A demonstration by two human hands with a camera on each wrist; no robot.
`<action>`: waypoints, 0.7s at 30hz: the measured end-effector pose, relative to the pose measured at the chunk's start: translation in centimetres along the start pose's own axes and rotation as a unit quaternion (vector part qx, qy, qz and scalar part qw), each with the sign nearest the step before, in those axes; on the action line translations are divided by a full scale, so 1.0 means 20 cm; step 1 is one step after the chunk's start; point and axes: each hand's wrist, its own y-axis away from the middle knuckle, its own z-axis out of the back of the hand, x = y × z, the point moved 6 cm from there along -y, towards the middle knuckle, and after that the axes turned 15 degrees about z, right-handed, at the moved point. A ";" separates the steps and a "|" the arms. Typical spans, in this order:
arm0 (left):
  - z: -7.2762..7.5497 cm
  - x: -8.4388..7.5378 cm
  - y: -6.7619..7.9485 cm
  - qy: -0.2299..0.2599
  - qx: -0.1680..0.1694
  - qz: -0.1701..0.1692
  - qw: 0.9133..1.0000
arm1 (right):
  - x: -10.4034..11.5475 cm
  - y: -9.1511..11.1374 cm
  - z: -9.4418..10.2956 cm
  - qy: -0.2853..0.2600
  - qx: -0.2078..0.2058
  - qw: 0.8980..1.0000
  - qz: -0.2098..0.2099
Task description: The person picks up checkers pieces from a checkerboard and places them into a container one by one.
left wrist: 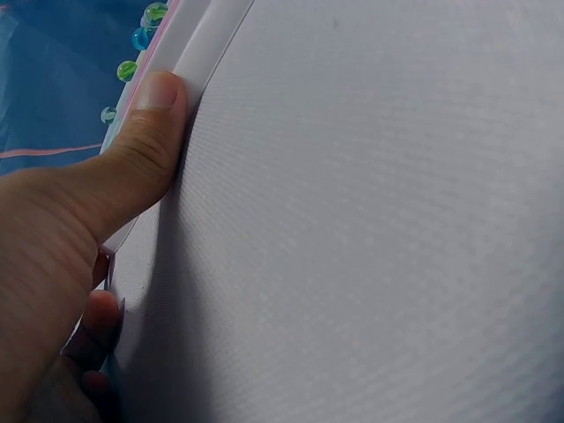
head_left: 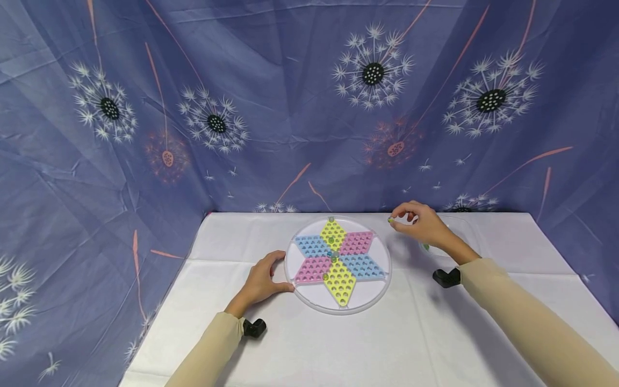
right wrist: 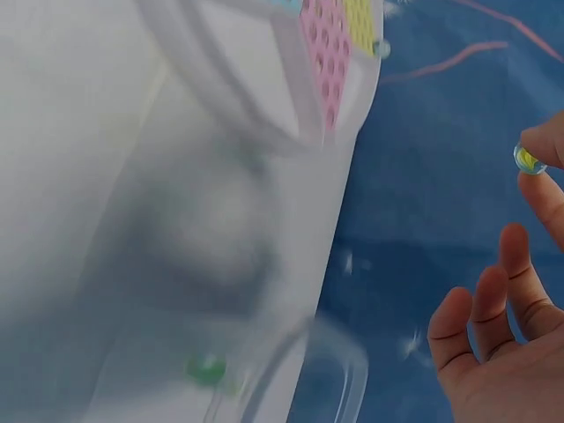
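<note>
A round white Chinese checkers board [head_left: 302, 294] with a star of pink, blue and yellow dimpled fields lies flat on the table. Several glass marbles [head_left: 331, 240] sit along its yellow and central fields. At the board's left edge, my left hand [head_left: 261, 278] rests against the rim, thumb and fingers spread apart; in the left wrist view its thumb [left wrist: 141, 145] lies along the rim. My right hand [head_left: 420, 223] is raised beyond the board's right side. Between thumb and index finger it pinches a clear marble [right wrist: 528, 159] with a yellow swirl.
To the right, partly behind my right forearm, stands a transparent plastic container [head_left: 466, 231] with green marbles [right wrist: 207, 370] in it. A white cloth [head_left: 387, 349] covers the table. Behind hangs a blue curtain [head_left: 290, 107] with dandelion prints, meeting the table's back edge.
</note>
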 end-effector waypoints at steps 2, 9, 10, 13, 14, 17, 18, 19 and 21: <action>0.00 0.00 0.00 -0.001 0.001 -0.001 1.000 | -0.02 0.04 0.04 0.008 -0.006 1.000 -0.004; 0.00 0.00 0.00 -0.004 -0.004 -0.004 1.000 | -0.10 0.15 0.17 0.028 -0.014 0.999 -0.039; 0.00 0.00 0.00 -0.005 -0.004 -0.003 1.000 | -0.12 0.17 0.18 0.031 -0.015 0.998 -0.047; 0.00 0.00 0.00 -0.008 -0.001 0.001 1.000 | -0.15 0.20 0.22 0.035 -0.016 0.997 -0.064; 0.00 0.00 0.00 -0.007 -0.002 0.001 1.000 | -0.16 0.22 0.23 0.035 -0.017 0.997 -0.068; 0.00 0.00 0.00 -0.008 -0.004 0.001 1.000 | -0.18 0.25 0.26 0.035 -0.021 0.996 -0.078; -0.01 0.00 0.00 -0.008 -0.005 0.001 1.000 | -0.18 0.26 0.27 0.034 -0.024 0.996 -0.079; -0.01 0.01 0.00 -0.009 -0.005 0.001 1.000 | -0.19 0.26 0.27 0.034 -0.026 0.996 -0.081; -0.01 0.01 0.00 -0.009 -0.005 0.002 1.000 | -0.20 0.28 0.28 0.036 -0.029 0.995 -0.084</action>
